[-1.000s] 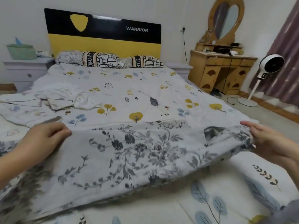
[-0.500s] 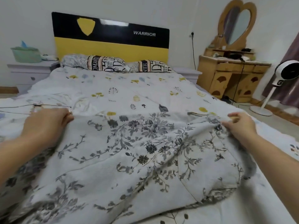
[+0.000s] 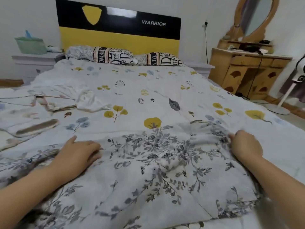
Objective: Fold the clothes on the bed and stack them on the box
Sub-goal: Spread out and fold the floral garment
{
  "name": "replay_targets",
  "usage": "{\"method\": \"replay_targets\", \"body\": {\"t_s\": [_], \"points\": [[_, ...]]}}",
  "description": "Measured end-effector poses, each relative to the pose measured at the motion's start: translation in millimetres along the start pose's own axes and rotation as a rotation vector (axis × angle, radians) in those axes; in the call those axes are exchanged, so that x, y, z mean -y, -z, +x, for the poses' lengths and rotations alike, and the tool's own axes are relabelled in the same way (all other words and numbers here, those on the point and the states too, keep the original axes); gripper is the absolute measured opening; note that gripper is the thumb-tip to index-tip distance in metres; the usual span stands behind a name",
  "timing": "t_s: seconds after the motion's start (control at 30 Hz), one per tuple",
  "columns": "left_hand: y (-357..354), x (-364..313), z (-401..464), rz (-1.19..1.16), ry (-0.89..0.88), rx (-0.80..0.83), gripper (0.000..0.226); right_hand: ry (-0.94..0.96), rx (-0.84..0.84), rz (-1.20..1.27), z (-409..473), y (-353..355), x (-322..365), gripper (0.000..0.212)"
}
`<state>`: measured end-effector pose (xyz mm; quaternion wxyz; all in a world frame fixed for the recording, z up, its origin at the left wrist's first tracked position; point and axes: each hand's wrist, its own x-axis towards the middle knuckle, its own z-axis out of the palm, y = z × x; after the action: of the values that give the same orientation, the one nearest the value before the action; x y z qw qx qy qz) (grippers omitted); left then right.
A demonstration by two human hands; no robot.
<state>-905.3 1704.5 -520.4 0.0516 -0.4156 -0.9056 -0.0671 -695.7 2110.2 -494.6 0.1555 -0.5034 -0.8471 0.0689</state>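
At far left a pale garment (image 3: 54, 103) lies crumpled on the bed (image 3: 165, 90), well apart from your hands. Your left hand (image 3: 79, 152) rests flat on the floral cloth (image 3: 156, 171), fingers straight, pressing its left part down. The cloth is spread across the near end of the bed, between your arms. Your right hand (image 3: 245, 146) pinches the cloth's bunched right edge, fingers curled round the fabric. Beyond it stands a wooden dresser (image 3: 247, 70).
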Motion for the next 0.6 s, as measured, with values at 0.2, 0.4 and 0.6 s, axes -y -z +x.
{"method": "replay_targets", "body": {"t_s": [0.2,0.4,0.6], "points": [[8.2,-16.0,19.2,0.028,0.175,-0.029,0.037,-0.055,0.064,-0.123,3.1,7.6,12.2,0.025],[14.2,-64.9,28.6,0.041,0.148,0.062,0.099,0.423,0.102,-0.058,-45.9,-1.2,84.8,0.066],[-40.2,-35.0,34.0,-0.014,0.205,0.175,0.123,0.289,0.391,-0.125,-10.5,-50.1,63.8,0.076]]}}
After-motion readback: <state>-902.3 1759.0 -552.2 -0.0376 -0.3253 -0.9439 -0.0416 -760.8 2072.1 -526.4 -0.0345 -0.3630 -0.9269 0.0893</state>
